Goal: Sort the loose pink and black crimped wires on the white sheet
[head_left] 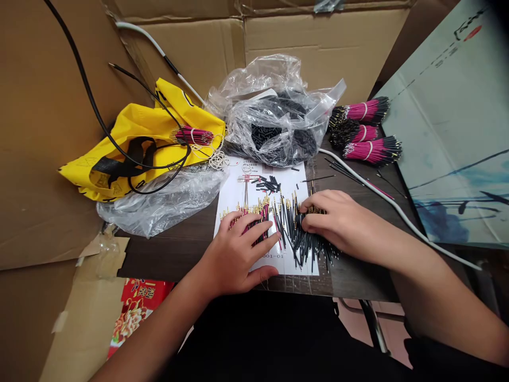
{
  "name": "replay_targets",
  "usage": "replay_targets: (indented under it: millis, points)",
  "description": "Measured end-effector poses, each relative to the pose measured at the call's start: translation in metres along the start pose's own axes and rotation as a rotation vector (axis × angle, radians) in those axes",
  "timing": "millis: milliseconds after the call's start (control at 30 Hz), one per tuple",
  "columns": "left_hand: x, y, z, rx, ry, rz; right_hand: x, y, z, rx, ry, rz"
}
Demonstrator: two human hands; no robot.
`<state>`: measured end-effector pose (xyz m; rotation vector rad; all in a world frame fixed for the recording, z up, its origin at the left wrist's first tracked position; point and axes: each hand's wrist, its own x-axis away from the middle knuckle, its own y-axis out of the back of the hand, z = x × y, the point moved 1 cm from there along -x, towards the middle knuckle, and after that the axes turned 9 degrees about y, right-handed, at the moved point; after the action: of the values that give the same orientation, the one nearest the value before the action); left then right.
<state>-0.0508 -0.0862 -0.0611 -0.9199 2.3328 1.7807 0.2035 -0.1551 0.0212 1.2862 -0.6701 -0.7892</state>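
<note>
Short black wires with gold-coloured tips lie in a loose, fanned pile on a printed paper sheet. My right hand curls its fingers round the gold ends at the pile's right side; part of what it grips is hidden under the fingers. Left of that pile, pink wires with gold tips lie side by side. Over them rests my left hand, palm down, fingers spread, covering many of them. Small black sleeve pieces are scattered on the sheet just beyond both hands.
Behind the sheet sits a clear plastic bag full of black pieces. Banded pink-and-black wire bundles lie at the right. A yellow bag with a black cable across it is at the left. A white cable crosses the dark table.
</note>
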Motion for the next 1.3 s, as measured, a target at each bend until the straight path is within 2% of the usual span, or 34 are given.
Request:
replay_targets:
  millis: [167, 267, 433, 600, 900, 1067, 1167, 1300]
  points:
    - [0.001, -0.003, 0.0, -0.022, -0.017, 0.037, -0.011, -0.01, 0.005, -0.054, 0.06, -0.056]
    - [0.0, -0.002, 0.0, -0.02, -0.043, 0.01, -0.016, -0.019, 0.004, -0.024, 0.087, -0.076]
    - [0.003, 0.0, -0.007, -0.037, -0.101, 0.001, -0.021, -0.026, 0.004, 0.021, 0.04, -0.13]
    - [0.009, -0.001, -0.024, -0.115, -0.156, -0.041, -0.026, -0.03, 0.009, 0.031, 0.001, -0.147]
    - [0.01, -0.007, -0.044, -0.15, -0.383, -0.166, -0.021, -0.028, 0.003, 0.006, -0.006, -0.111]
    - [0.02, -0.014, -0.05, -0.108, -0.523, -0.23, -0.024, -0.031, 0.008, 0.036, 0.084, -0.092]
    - [0.025, -0.008, -0.051, -0.097, -0.57, -0.266, -0.025, -0.035, 0.009, 0.034, 0.124, -0.064]
    - [0.035, 0.014, -0.044, -0.109, -0.605, -0.299, -0.022, -0.036, 0.003, 0.02, 0.123, -0.104]
